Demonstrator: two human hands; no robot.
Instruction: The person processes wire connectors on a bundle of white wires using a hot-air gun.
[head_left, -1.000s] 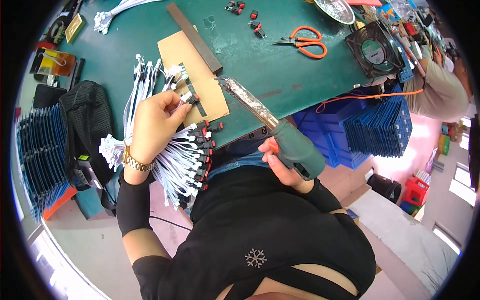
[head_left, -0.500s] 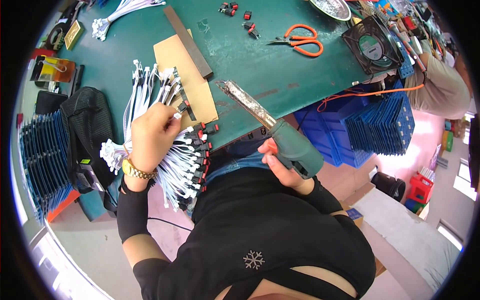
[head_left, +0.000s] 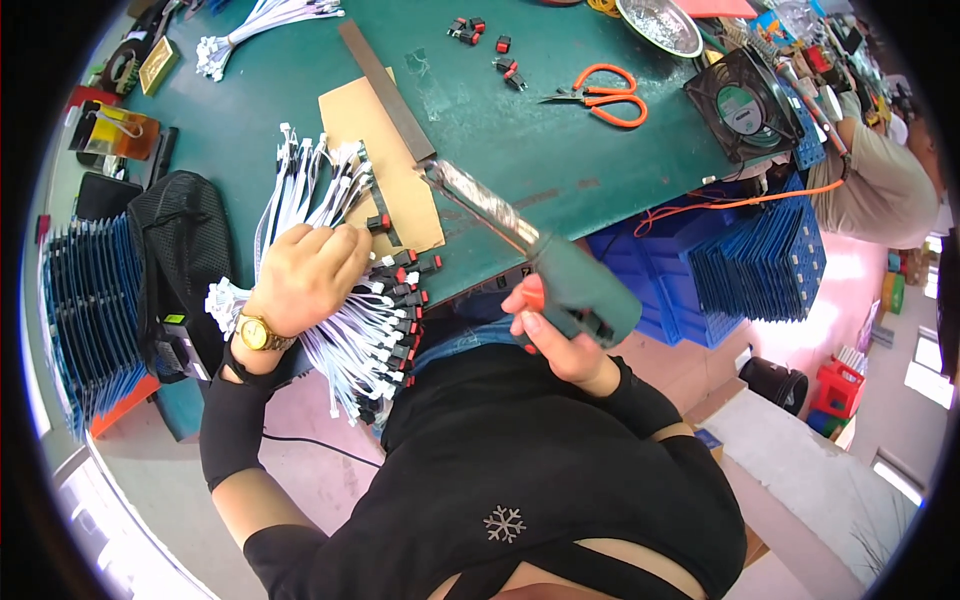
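Observation:
My left hand (head_left: 312,275) is closed over a bundle of white wire leads (head_left: 345,345) at the table's near left edge. From its fingertips sticks out one small black-and-red rocker switch (head_left: 379,223); the grip on its lead is partly hidden under the fingers. Several more switches (head_left: 408,325) tip the fanned leads beside the hand. My right hand (head_left: 565,350) grips a green pistol-shaped heat gun (head_left: 590,290) with an orange trigger. Its long, scorched metal barrel (head_left: 485,205) points up and left, the tip close to the end of a dark flat bar (head_left: 388,95).
A cardboard sheet (head_left: 412,205) lies under the bar. Orange-handled scissors (head_left: 615,97), loose switches (head_left: 510,73), a metal dish (head_left: 665,25) and a black fan (head_left: 742,108) sit farther off. Blue bins (head_left: 650,270) stand right; a black mesh bag (head_left: 185,250) left. Another person's arm (head_left: 880,190) shows at right.
My left hand has turned palm-down, its wrist and forearm shifting left, and the switch at its fingertips now sits slightly right. The heat gun has shifted slightly left.

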